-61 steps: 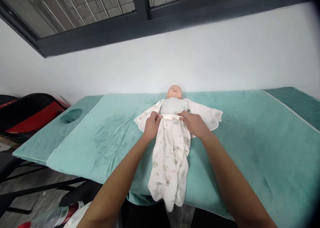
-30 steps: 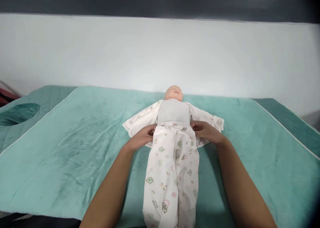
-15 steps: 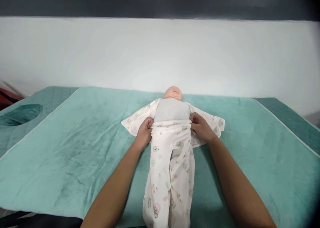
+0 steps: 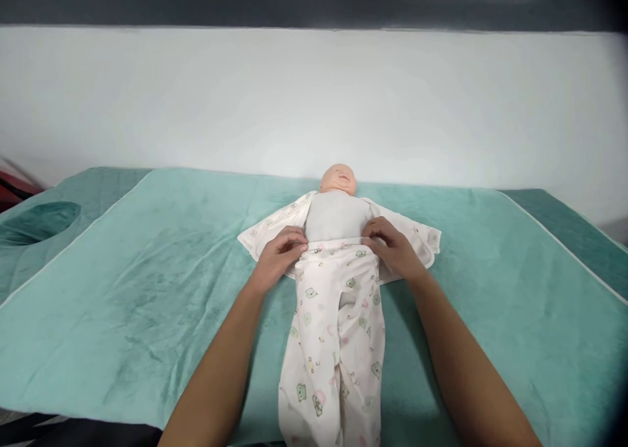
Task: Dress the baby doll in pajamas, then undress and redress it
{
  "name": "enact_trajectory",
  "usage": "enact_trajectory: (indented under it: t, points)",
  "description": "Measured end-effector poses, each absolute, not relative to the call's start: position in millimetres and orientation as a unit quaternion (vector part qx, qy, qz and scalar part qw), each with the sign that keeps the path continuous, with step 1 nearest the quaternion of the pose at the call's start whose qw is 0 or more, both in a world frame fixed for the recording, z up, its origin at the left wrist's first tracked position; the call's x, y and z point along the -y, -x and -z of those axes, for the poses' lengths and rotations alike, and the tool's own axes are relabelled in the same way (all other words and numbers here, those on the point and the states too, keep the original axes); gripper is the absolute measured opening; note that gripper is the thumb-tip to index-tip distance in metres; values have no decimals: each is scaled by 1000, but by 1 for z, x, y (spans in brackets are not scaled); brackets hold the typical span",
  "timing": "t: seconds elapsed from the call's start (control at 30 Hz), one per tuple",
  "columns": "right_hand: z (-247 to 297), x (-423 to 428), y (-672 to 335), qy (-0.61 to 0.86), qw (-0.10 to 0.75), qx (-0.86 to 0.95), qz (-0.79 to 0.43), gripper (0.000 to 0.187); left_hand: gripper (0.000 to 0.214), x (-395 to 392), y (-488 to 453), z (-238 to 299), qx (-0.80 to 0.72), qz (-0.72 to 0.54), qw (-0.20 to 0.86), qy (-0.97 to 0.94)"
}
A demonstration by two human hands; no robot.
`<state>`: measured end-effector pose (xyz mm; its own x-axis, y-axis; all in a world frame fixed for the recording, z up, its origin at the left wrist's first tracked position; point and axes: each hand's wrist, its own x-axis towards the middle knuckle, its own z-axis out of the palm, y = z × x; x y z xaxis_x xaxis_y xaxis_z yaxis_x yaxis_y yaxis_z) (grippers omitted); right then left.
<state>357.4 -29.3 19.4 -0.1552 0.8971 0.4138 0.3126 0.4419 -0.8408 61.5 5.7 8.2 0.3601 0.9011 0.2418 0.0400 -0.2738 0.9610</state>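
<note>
A baby doll [image 4: 337,206] with a grey cloth torso lies on its back on a teal towel [image 4: 161,283], head toward the wall. White printed trousers [image 4: 336,342] cover its legs up to the waist. An open white printed jacket [image 4: 412,237] is spread flat under it. My left hand [image 4: 277,254] pinches the waistband at the doll's left side of the picture. My right hand [image 4: 395,247] pinches the waistband on the other side. Both hands have fingers curled onto the fabric.
The towel covers a darker teal padded table [image 4: 579,237] set against a white wall [image 4: 314,100]. A face hole [image 4: 36,221] shows at the table's left end. A dark window frame runs along the top.
Over two seconds my view dropped closer to the table. My hands slid along the waistband from the doll's sides toward its front and drew the trousers a little higher.
</note>
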Motion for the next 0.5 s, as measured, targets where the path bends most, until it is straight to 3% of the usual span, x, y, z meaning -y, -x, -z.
enact_trajectory:
  t: [0.13,0.3,0.5]
  points:
    - [-26,35,-356,428,425,732,-316,26,24,-4,-63,-11,-339,-407,487,-695]
    - [-33,28,-353,482,420,717,-277,30,22,-11,-71,-15,-371,-424,450,-693]
    - [-25,-18,-336,641,420,620,-169,29,13,-48,-105,-29,-507,-434,267,-695]
